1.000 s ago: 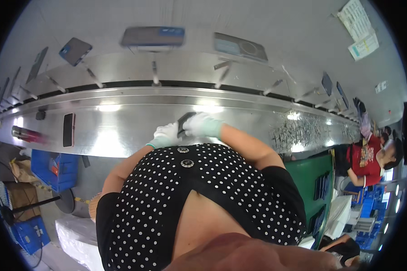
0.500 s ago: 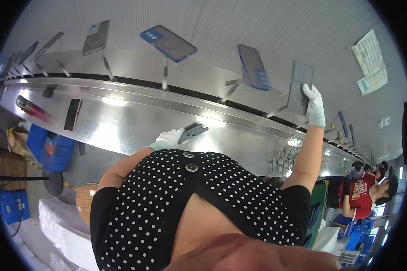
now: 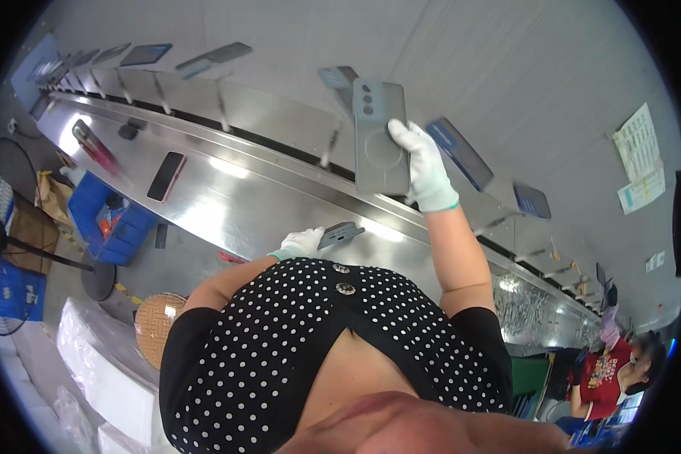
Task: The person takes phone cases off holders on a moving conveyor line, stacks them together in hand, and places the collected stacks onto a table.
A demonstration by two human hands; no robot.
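My right hand, in a white glove, grips a grey phone case with a ring on its back and camera holes at the top. The case is upright in front of the row of holders and partly covers another grey case behind it. Low in front of my body, my gloved left hand holds a dark grey phone case; whether it is one case or a stack I cannot tell. To the right of my right hand, a blue-edged phone case sits on the line.
Phone cases on thin holders run along the slotted steel bench. On it lie a dark phone-shaped piece and a red-tinted one. Blue bins and a fan stand left. A co-worker in red is at far right.
My right hand has moved left with the grey phone case, away from its holder. The left hand keeps its case low near my body. The view has shifted, and the line's cases appear elsewhere.
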